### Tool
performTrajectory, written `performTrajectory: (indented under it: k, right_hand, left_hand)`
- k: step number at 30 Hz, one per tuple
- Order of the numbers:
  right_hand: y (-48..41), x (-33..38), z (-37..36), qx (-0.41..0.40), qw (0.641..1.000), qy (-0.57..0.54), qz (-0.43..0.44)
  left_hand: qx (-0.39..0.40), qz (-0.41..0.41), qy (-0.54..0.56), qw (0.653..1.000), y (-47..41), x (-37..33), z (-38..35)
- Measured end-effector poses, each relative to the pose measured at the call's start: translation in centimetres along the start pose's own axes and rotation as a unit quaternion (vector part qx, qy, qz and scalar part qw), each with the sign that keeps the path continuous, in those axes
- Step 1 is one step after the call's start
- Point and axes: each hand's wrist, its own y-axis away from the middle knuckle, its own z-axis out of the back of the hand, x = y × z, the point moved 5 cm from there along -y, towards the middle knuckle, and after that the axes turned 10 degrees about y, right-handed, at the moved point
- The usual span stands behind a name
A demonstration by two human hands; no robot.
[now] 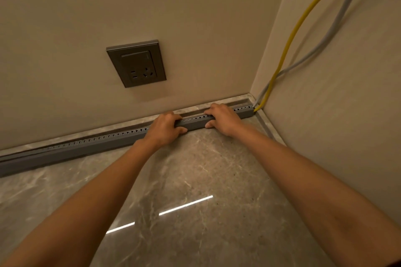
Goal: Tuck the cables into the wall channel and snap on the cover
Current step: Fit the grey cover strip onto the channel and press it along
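Observation:
A long grey slotted cable channel [86, 145] runs along the foot of the back wall, on the floor against the stone skirting. My left hand [166, 129] grips it near the middle, fingers over its top and thumb on its front. My right hand [223, 118] grips it the same way, closer to the corner. A yellow cable [293, 37] and a grey cable [338, 19] come down the right wall and enter the channel's right end [251, 110] at the corner. Whether a cover sits on the channel I cannot tell.
A grey wall socket with a switch [136, 63] is set in the back wall above the channel. The floor [195, 180] is glossy marble tile with light reflections. The right wall meets the back wall at the corner [251, 93].

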Motion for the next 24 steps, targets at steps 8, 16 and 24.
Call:
performTrajectory:
  k: [8,16,24]
  right_hand:
    - [-0.5,3.4,0.3,0.013,1.0,0.017,0.007]
    - [-1.6,7.1,-0.7,0.011,0.999,-0.012,0.028]
    - [-2.4,7.0,-1.1,0.009,1.0,-0.025,0.013]
  left_hand:
    - [-0.019,0.054,0.045,0.997,2.0,4.5,2.9]
    - [-0.032,0.042,0.014,0.999,1.9,4.7,2.9]
    - [-0.035,0.027,-0.021,0.999,1.8,4.5,2.8]
